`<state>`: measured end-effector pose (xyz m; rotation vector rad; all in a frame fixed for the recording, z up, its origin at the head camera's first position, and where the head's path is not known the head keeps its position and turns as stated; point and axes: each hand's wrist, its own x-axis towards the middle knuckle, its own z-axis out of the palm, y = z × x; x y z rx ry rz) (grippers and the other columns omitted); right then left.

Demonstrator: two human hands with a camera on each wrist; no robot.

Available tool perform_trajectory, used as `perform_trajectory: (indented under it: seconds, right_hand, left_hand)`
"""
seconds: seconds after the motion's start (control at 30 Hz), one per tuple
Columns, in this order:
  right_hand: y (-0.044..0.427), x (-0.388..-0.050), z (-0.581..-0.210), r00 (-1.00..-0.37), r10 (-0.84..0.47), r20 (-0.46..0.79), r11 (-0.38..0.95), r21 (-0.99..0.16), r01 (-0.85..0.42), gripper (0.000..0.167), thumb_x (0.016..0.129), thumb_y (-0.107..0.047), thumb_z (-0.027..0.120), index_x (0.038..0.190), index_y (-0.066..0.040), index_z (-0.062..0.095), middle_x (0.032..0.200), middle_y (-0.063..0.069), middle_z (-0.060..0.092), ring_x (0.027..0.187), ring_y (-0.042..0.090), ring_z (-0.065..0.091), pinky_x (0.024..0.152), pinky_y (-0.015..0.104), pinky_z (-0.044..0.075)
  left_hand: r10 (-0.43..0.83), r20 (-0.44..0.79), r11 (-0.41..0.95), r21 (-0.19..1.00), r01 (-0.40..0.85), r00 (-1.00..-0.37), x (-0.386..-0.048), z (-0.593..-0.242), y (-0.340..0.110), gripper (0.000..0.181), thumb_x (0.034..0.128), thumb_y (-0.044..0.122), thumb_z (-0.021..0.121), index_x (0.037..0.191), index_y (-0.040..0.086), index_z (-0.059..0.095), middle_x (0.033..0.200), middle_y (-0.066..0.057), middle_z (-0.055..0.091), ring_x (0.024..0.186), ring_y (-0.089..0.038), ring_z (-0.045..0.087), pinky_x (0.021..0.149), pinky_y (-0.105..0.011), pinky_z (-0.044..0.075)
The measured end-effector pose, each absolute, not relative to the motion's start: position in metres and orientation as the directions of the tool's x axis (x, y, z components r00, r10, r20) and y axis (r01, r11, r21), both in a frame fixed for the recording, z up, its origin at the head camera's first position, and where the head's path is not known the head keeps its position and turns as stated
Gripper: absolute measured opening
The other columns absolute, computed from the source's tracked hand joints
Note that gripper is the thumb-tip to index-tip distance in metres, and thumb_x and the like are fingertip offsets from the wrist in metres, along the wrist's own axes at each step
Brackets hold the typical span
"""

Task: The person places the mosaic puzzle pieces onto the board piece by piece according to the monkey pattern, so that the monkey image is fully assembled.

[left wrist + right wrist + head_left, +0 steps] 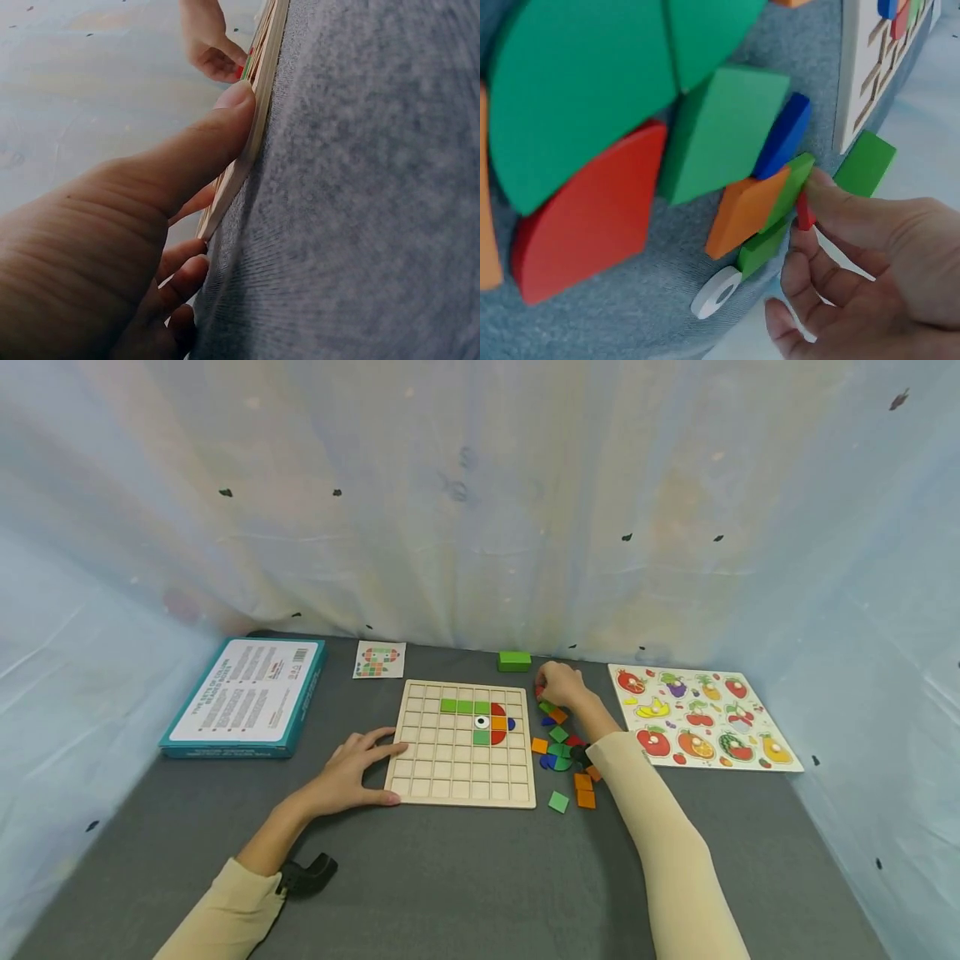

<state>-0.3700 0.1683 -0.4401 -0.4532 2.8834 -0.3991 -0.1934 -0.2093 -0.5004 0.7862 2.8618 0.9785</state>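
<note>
- Left hand (341, 778), grip wide, touches the board's (442, 770) left edge, likely steadying it.
- Right hand (564, 685), grip narrow, pinches a red piece (805, 213) near the counter's (450, 885) far edge.

On my screen I see soft, even light on the curtain (465, 560) and a faint shadow beside the right sleeve (667, 839). In the left wrist view, the table (375, 187) looks grainy and blurred.

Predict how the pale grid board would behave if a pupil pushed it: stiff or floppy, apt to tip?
The grid board would probably stay stiff, as its edges run straight. It seems unlikely to tip, lying flat on the grey tabletop. Its thin edge suggests it may be fairly light for its width.
</note>
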Motion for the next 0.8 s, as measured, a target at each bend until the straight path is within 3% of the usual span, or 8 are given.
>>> perform_trajectory:
  seconds: [0.13, 0.23, 0.43, 0.57, 0.8]
  right_hand:
    - [0.163, -0.365, -0.436, -0.926, -0.361, -0.11, 0.881, -0.365, -0.3, 0.008, 0.091, 0.003, 0.065, 0.099, 0.002, 0.068, 0.092, 0.014, 0.066, 0.082, 0.029, 0.06, 0.087, 0.048, 0.047]
    - [0.152, -0.359, -0.435, -0.907, -0.421, -0.023, 0.784, -0.513, -0.35, 0.014, 0.093, 0.004, 0.065, 0.106, 0.007, 0.067, 0.092, 0.016, 0.065, 0.078, 0.029, 0.061, 0.074, 0.04, 0.051]
    - [0.105, -0.346, -0.433, -0.813, -0.582, 0.021, 0.566, -0.708, -0.423, 0.017, 0.096, 0.004, 0.062, 0.112, 0.009, 0.067, 0.095, 0.017, 0.068, 0.08, 0.034, 0.066, 0.069, 0.031, 0.052]
    - [0.072, -0.341, -0.433, -0.766, -0.642, 0.003, 0.524, -0.728, -0.442, 0.016, 0.095, 0.005, 0.062, 0.109, 0.008, 0.069, 0.092, 0.016, 0.067, 0.078, 0.034, 0.065, 0.068, 0.028, 0.052]
    - [0.027, -0.339, -0.441, -0.764, -0.645, 0.03, 0.561, -0.66, -0.499, 0.013, 0.094, 0.005, 0.065, 0.105, 0.005, 0.071, 0.086, 0.012, 0.066, 0.075, 0.024, 0.063, 0.068, 0.026, 0.048]
  left_hand:
    - [0.468, 0.137, 0.674, 0.583, 0.453, -0.873, -0.193, -0.5, -0.208, 0.085, 0.0776, 0.055, 0.08, 0.148, 0.017, 0.051, 0.157, -0.014, 0.033, 0.123, -0.031, 0.037, 0.097, -0.063, 0.029]
    - [0.472, 0.129, 0.676, 0.582, 0.452, -0.872, -0.192, -0.5, -0.208, 0.085, 0.0777, 0.055, 0.08, 0.148, 0.017, 0.051, 0.157, -0.014, 0.032, 0.124, -0.033, 0.037, 0.097, -0.064, 0.028]
    - [0.461, 0.136, 0.682, 0.578, 0.448, -0.877, -0.191, -0.5, -0.211, 0.085, 0.0774, 0.055, 0.081, 0.148, 0.018, 0.051, 0.157, -0.015, 0.033, 0.124, -0.033, 0.037, 0.098, -0.065, 0.026]
    - [0.459, 0.132, 0.683, 0.579, 0.445, -0.878, -0.192, -0.5, -0.213, 0.086, 0.077, 0.057, 0.08, 0.148, 0.019, 0.051, 0.158, -0.013, 0.032, 0.124, -0.031, 0.036, 0.099, -0.065, 0.026]
    - [0.469, 0.135, 0.679, 0.577, 0.455, -0.873, -0.193, -0.502, -0.21, 0.085, 0.0776, 0.057, 0.079, 0.148, 0.018, 0.051, 0.158, -0.013, 0.033, 0.127, -0.033, 0.036, 0.099, -0.066, 0.027]
